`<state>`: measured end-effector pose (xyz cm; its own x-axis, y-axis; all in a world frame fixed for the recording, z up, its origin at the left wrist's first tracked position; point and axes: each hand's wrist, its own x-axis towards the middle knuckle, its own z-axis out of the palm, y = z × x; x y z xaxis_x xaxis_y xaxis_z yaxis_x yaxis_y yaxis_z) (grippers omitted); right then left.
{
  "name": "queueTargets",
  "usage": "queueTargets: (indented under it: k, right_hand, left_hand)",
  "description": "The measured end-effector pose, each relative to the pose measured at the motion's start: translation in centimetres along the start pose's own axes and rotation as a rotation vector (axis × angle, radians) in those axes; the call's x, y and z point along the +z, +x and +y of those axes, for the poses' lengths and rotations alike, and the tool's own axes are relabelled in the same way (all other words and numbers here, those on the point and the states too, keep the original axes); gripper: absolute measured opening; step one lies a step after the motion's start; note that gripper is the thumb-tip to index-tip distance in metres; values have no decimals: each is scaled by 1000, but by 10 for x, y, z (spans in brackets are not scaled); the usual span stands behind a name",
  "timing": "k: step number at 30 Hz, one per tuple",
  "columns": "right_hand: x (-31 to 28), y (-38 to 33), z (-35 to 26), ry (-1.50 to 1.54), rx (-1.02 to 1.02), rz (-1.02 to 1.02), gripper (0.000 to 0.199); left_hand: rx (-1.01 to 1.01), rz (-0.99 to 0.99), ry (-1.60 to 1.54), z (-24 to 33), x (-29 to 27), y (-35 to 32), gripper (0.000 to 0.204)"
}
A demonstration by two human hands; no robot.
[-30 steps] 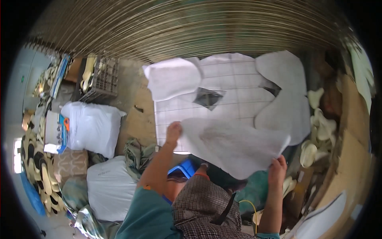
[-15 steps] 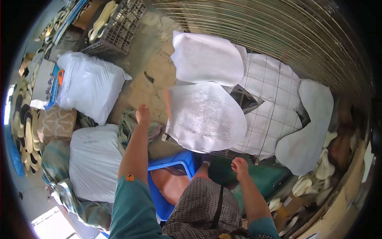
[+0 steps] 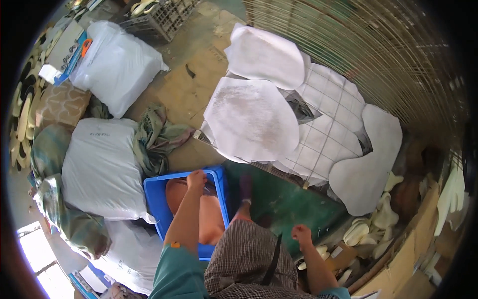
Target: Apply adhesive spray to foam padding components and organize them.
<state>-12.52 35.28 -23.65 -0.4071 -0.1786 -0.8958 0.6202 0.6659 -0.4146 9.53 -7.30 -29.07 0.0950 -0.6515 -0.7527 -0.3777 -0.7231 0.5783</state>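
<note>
My left hand (image 3: pixel 196 178) is closed over the far part of a blue plastic bin (image 3: pixel 150 195), and nothing shows in its fingers. Inside the bin lie smooth orange-brown sheets (image 3: pixel 211 219), partly covered by my left forearm. My right hand (image 3: pixel 301 235), loosely curled with no thing visible in it, hangs over the green floor (image 3: pixel 279 204) to the right of my checked apron (image 3: pixel 249 254). Beyond the bin, a wire-grid rack (image 3: pixel 323 144) carries several white sheets. The nearest white sheet (image 3: pixel 251 119) has a rounded outline and grey speckles.
Stacked wire racks (image 3: pixel 348 35) rise at the far right. White plastic sacks (image 3: pixel 102 164) and a crumpled green cloth (image 3: pixel 155 137) lie on the left. A grey crate (image 3: pixel 172 22) stands at the back. Pale moulded pieces (image 3: pixel 357 231) crowd the lower right beside cardboard (image 3: pixel 403 244).
My left hand has come back from beside the rack to above the blue bin. The view has turned, bringing more of the bin into sight. An orange edge beside the speckled sheet no longer shows.
</note>
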Motion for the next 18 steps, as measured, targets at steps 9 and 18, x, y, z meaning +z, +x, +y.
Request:
queueTargets:
  k: [9, 18]
  right_hand:
    - [40, 26, 44, 44, 124, -16, 14]
    - [79, 67, -12, -34, 30, -217, 13]
  left_hand:
    - [-125, -144, -313, 68, 125, 116, 26]
    - [78, -100, -490, 138, 91, 140, 17]
